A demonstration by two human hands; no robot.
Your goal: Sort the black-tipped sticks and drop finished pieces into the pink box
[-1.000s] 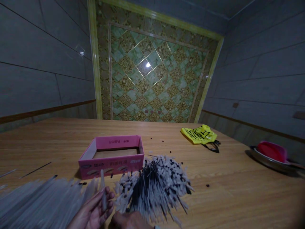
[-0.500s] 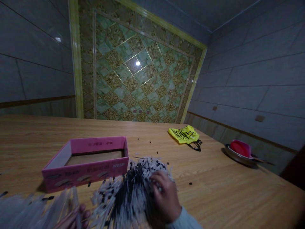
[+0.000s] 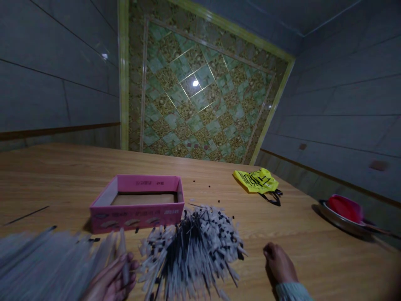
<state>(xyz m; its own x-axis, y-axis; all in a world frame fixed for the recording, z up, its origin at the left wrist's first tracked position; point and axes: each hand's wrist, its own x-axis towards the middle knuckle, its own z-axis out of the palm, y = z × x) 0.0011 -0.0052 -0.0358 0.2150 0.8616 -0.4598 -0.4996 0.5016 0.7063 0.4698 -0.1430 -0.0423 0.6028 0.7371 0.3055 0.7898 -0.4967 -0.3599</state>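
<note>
My left hand [image 3: 114, 276], at the lower left, pinches a narrow translucent plastic strip [image 3: 124, 255] that stands nearly upright. Beside it spreads a blurred heap of long whitish translucent strips [image 3: 46, 263]. A large pile of thin pale sticks with black ends [image 3: 200, 255] lies between my hands. My right hand [image 3: 280, 261] hovers over or rests on the table to the right of that pile, apart from it. Its fingers are curled together, and whatever they may hold is hidden.
Behind the pile stands an open pink box [image 3: 138, 217]. Farther right lie a yellow bag [image 3: 258, 180] with black handles and a metal pan [image 3: 341, 223] holding a red-pink scoop-like item [image 3: 344, 208]. Small black bits dot the wooden table [image 3: 213, 171].
My right hand has moved off the pile to the right, over the table. My left hand still holds the strip. The whole view has shifted, so things appear farther right.
</note>
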